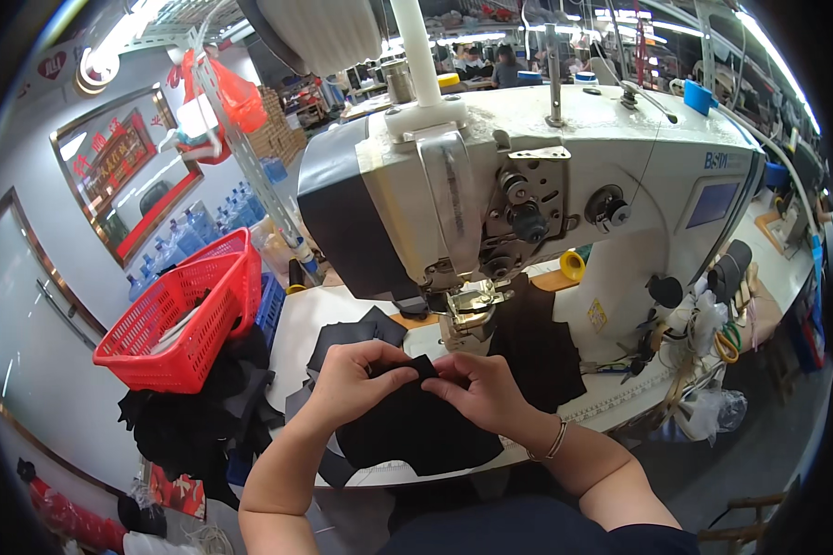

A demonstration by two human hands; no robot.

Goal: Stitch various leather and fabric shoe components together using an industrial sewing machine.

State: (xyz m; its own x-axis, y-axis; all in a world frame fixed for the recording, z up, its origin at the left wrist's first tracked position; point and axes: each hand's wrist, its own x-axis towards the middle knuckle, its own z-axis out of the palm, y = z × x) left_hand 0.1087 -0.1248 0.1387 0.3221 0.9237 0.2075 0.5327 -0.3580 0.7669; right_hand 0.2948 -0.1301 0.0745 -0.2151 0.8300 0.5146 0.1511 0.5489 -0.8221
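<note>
My left hand (354, 377) and my right hand (477, 387) both pinch the top edge of a black fabric piece (415, 427) lying on the white sewing table (292, 326). The fingertips meet around a small folded tab of the cloth. Just beyond the hands stands a white and grey industrial sewing machine (528, 185), its presser foot (467, 310) a short way above the fabric edge. More black fabric pieces (539, 347) lie under and to the right of the needle area. A bracelet sits on my right wrist.
A red plastic basket (187, 310) stands at the left over a heap of black cloth (194, 416). A yellow tape roll (573, 265) lies behind the machine. Scissors and tools (724, 344) hang at the right table end. Other workstations and people show far behind.
</note>
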